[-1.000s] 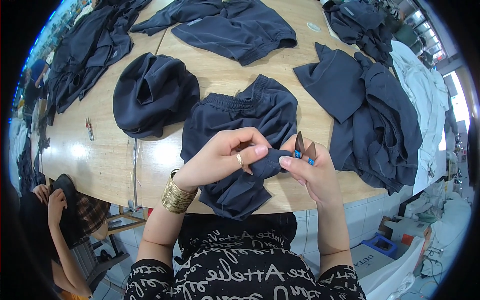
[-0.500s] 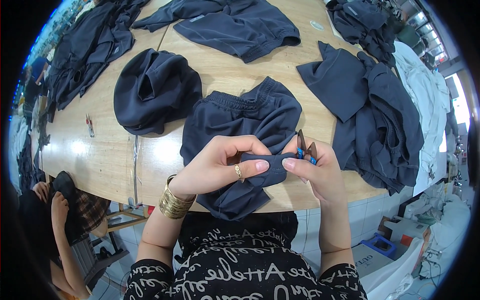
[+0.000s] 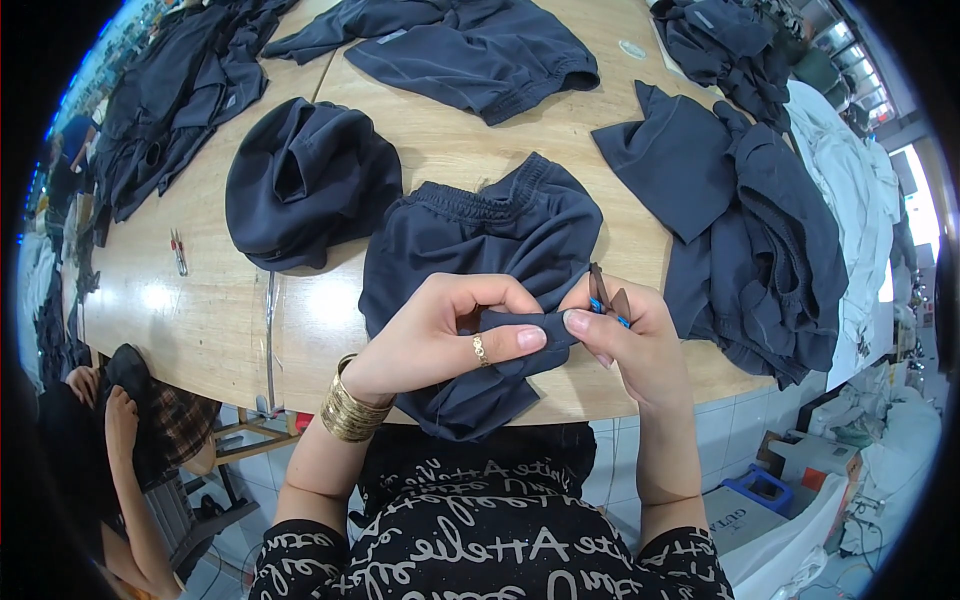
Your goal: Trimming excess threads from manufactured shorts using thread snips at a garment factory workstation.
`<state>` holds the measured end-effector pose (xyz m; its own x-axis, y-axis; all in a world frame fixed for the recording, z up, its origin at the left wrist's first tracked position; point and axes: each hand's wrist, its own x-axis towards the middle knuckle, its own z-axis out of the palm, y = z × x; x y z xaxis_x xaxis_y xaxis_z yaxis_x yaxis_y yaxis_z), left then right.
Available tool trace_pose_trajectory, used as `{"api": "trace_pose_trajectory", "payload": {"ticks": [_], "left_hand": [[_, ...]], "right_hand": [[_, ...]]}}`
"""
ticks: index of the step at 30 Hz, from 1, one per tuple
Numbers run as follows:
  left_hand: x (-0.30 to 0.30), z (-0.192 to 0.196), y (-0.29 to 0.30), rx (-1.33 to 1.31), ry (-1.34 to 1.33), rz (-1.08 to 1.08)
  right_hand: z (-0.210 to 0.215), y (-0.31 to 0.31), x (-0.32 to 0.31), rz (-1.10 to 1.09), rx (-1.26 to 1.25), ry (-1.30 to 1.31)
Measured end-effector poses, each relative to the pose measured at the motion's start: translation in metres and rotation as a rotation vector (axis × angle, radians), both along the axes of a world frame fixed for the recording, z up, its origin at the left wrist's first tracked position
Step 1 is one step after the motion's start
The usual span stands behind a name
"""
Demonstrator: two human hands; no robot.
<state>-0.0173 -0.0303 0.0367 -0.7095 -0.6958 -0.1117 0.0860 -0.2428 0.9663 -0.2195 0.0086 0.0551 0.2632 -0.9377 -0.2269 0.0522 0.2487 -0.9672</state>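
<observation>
left hand [image 3: 450, 333] and right hand [image 3: 640, 340] were clamped on fold of dark garment [image 3: 490, 240], at near edge of counter [image 3: 305, 350]. snips [image 3: 621, 303] sat in right hand, blades bare; judged risk: garment nicked, if wrist twisted.

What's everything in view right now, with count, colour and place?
Shorts: one, navy, table centre
Snips: one, dark and blue, right hand
Bundled garment: one, navy, left of shorts
Far garments: count unclear, navy, far side
Garment piles: three, navy, upper left, right, upper right
Cloth: count unclear, white, right edge
Small tool: one, red and silver, table's left
Table: one, pale wood, beneath garments
Boxes: count unclear, grey and brown, lower right
Co-worker: one clear, dark-clothed, lower left
Bracelets: several, gold, left wrist
Ring: one, gold, left hand
Shirt: one, black, lower edge
Left hand: one, bare, pinching shorts
Right hand: one, bare, pinching shorts
</observation>
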Motion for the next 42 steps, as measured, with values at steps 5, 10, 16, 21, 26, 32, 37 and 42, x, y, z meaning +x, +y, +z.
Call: {"api": "trace_pose_trajectory", "payload": {"ticks": [5,10,16,21,26,32,37,42], "left_hand": [[-0.002,0.000,0.000,0.038,-0.027,0.005],[-0.003,-0.003,0.001,0.044,0.028,0.024],[-0.004,-0.008,0.003,0.040,0.072,0.031],[-0.006,-0.006,0.003,0.064,0.065,0.045],[-0.005,-0.010,0.001,0.103,0.008,0.072],[-0.008,-0.010,0.004,0.167,0.010,0.181],[-0.010,-0.011,0.008,0.175,0.104,0.246],[-0.012,-0.011,0.009,0.199,0.135,0.263]], "right_hand": [[0.000,0.001,0.000,0.003,-0.032,0.048],[0.000,0.001,0.002,-0.007,-0.070,0.074],[-0.004,0.003,0.003,-0.025,-0.176,0.146],[-0.006,0.002,0.002,-0.040,-0.183,0.141],[-0.022,-0.005,0.004,-0.190,-0.544,0.346],[-0.005,0.021,0.003,-0.383,-0.477,0.455],[-0.005,0.038,0.005,-0.316,-0.646,0.790],[-0.009,0.039,0.008,-0.316,-0.727,0.960]]}}
